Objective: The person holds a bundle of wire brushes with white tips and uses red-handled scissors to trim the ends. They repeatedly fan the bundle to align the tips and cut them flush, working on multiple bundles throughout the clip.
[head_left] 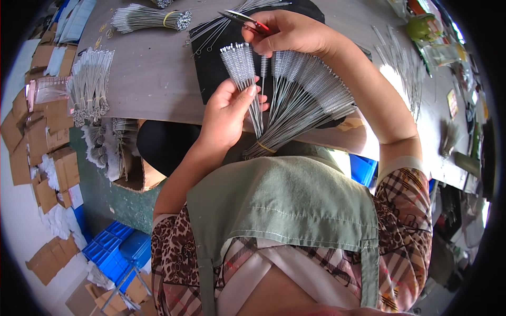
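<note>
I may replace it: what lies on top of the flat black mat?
Loose silver wire brushes lie across the far left part of the flat black mat. The fanned silver wire-brush bundle, left hand and right hand hide much of the rest; anything there cannot be seen.

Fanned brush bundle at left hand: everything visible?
The brush bundle has many metallic-looking wire stems with whitish bristles toward their far ends. A yellow band ties the stems near the apron; beyond it they fan away from the person. The left hand grips a cluster at the left; whether the right hand touches is unclear.
</note>
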Available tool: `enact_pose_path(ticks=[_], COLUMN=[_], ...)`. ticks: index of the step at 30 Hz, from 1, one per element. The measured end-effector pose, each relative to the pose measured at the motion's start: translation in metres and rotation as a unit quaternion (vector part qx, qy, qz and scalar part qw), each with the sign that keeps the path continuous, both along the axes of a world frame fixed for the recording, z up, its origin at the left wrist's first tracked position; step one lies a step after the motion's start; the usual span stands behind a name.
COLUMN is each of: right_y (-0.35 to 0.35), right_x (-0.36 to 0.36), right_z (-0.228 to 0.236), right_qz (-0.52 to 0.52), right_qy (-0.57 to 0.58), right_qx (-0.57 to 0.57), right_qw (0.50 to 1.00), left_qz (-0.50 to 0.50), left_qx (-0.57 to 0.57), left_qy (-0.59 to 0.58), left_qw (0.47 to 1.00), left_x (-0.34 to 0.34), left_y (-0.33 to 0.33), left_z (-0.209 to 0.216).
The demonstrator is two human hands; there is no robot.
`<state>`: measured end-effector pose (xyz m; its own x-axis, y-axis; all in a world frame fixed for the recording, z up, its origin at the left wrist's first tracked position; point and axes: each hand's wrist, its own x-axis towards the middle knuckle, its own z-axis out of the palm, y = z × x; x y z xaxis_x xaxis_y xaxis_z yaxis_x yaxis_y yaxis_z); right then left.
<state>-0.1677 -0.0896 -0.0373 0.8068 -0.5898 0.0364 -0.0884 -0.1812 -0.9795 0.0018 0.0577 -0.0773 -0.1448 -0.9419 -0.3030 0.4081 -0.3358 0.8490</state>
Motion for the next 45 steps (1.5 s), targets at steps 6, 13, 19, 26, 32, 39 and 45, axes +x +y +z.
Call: enact_pose_path(ticks=[6,13,19,26,32,39,45], right_y=[0.004,0.003,-0.002,0.006,-0.004,0.006,-0.001], right_x=[0.004,0.001,-0.001,0.008,0.0,0.004,0.007], right_z=[0.002,0.001,-0.002,0.003,-0.005,0.006,-0.005], right_qz=[-0.012,0.001,0.052,0.005,0.068,0.064,0.048], right_qy=[0.039,0.031,-0.023,-0.012,-0.019,-0.011,0.045], right_qx=[0.005,-0.011,0.026,0.024,0.018,0.065,-0.058], right_qw=[0.999,0.999,0.998,1.0,0.997,0.996,0.996], left_qz=[0.01,0.03,0.035,-0.008,-0.009,0.005,0.013], left_qx=[0.018,-0.005,0.004,0.03,0.014,0.011,0.03], left_qy=[-0.021,-0.016,0.007,0.007,0.039,0.017,0.003], left_qw=[1.0,0.999,0.999,1.0,0.999,1.0,0.999], left_x=[-0.002,0.002,0.003,0.0,0.003,0.007,0.006], left_y=[-0.001,-0.002,-0.002,-0.007,-0.007,-0.003,0.003], left_z=[0.005,-0.001,0.0,0.005,0.002,0.002,0.004])
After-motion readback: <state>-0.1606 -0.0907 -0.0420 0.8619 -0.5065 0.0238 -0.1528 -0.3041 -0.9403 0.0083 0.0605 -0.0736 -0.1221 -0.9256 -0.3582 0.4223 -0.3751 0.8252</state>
